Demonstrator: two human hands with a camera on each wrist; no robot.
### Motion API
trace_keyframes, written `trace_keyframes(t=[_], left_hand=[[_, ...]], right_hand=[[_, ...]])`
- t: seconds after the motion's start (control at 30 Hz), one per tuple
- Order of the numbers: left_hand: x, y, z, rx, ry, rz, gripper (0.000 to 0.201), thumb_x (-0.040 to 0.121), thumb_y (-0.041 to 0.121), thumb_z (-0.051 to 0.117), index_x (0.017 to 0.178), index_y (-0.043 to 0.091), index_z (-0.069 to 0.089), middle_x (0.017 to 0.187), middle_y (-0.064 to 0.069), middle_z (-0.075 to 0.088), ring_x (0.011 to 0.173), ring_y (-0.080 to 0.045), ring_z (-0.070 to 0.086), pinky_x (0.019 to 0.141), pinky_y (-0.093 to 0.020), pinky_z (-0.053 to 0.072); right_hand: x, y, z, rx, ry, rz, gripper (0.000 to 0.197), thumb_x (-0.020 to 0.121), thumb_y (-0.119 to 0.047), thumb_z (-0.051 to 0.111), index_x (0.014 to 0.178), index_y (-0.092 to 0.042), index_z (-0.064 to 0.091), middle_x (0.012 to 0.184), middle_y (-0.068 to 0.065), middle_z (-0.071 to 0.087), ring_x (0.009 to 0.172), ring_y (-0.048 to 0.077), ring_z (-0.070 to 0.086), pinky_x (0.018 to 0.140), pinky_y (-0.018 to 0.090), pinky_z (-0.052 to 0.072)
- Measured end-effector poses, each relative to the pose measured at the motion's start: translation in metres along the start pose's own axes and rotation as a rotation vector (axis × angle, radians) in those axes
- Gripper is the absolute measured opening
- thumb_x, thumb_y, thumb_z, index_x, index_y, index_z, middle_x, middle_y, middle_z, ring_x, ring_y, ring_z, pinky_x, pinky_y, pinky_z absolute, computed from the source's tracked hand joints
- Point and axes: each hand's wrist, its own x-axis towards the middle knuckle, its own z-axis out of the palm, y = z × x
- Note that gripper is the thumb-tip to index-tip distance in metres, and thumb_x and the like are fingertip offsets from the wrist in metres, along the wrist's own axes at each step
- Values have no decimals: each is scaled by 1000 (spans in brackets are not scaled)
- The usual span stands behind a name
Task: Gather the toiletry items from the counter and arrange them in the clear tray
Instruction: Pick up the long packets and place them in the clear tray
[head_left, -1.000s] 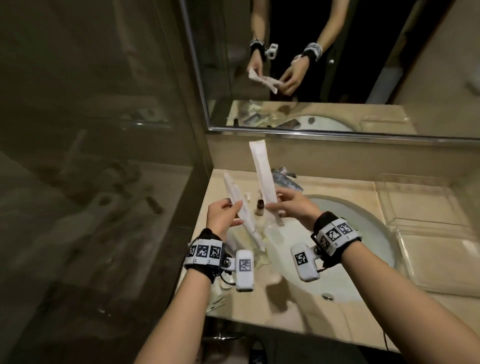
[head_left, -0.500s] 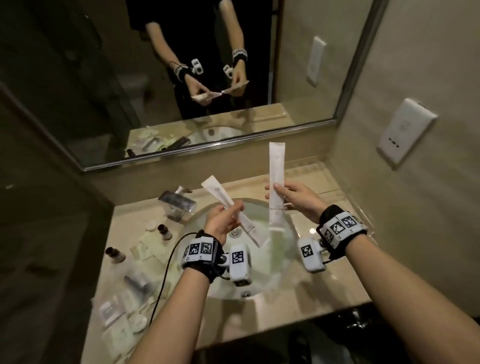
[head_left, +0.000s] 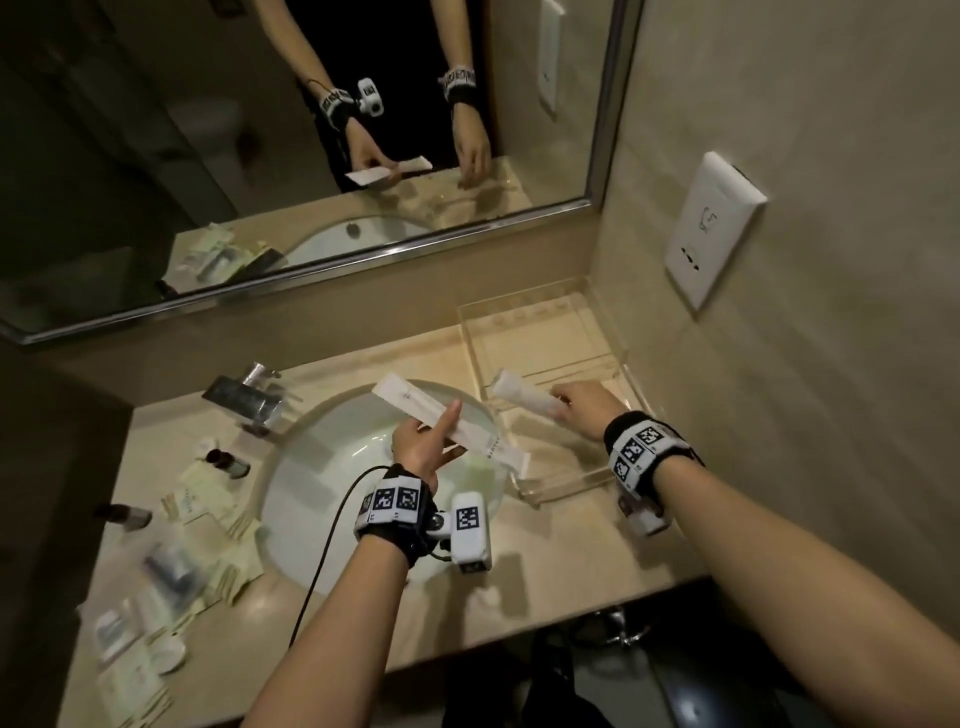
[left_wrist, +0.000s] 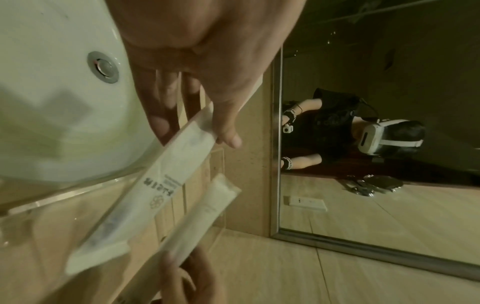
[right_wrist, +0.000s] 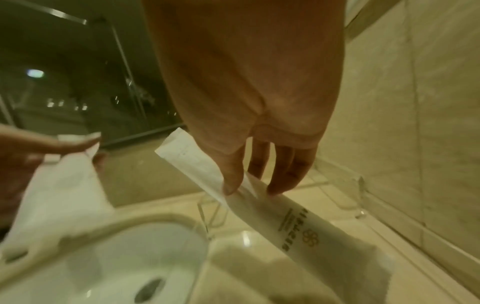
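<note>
The clear tray stands on the counter to the right of the sink, against the side wall. My right hand pinches one end of a long white packet and holds it slanted over the tray's left half; I cannot tell if it touches the tray floor. In the right wrist view thumb and fingers pinch that printed packet. My left hand grips a second long white packet above the basin, beside the tray. The left wrist view shows this packet between thumb and fingers.
The white basin fills the middle of the beige counter, with the faucet behind it. Small dark bottles and several pale sachets lie on the left. A mirror is behind and a wall socket on the right.
Both hands moved right with their packets. The right packet went from upright above the basin to slanted low over the tray. The left packet tipped flatter. The view swung right.
</note>
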Motion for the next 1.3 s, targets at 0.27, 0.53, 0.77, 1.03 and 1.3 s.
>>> trace_keyframes(t=[0.27, 0.53, 0.77, 1.03, 1.3], left_hand=[[30, -23, -12, -80, 59, -19, 30, 88, 15, 67, 111, -4, 63, 89, -10, 68, 81, -21, 67, 71, -28, 60], [53, -33, -4, -172, 16, -47, 45, 87, 14, 68, 120, -13, 53, 111, -21, 67, 100, -31, 68, 68, -24, 60], [57, -39, 16, -176, -136, -98, 30, 83, 16, 72, 106, -1, 63, 112, -17, 69, 107, -27, 67, 72, -21, 59], [50, -44, 52, -229, -301, -131, 30, 85, 7, 69, 114, 3, 62, 111, -13, 68, 103, -21, 67, 80, -23, 59], [65, -58, 47, -155, -231, -147, 43, 77, 9, 77, 116, -4, 61, 115, -21, 67, 103, -27, 67, 80, -27, 58]], right_hand=[[17, 30, 36, -444, -204, 44, 33, 87, -2, 49, 113, -16, 62, 112, 6, 65, 103, 26, 62, 91, 36, 50], [19, 47, 50, -224, -190, 47, 19, 87, -4, 61, 101, -15, 67, 109, 6, 64, 95, 23, 62, 86, 33, 52], [27, 40, 27, 383, 249, 137, 14, 91, -7, 57, 91, -12, 70, 95, 3, 71, 86, 16, 65, 80, 22, 51], [25, 18, 0, 354, -193, -52, 25, 90, -43, 62, 101, -23, 72, 99, -6, 70, 95, 12, 63, 84, 25, 47], [18, 43, 0, 147, -159, 26, 21, 87, -27, 67, 106, -19, 72, 98, -1, 70, 94, 16, 62, 78, 20, 40]])
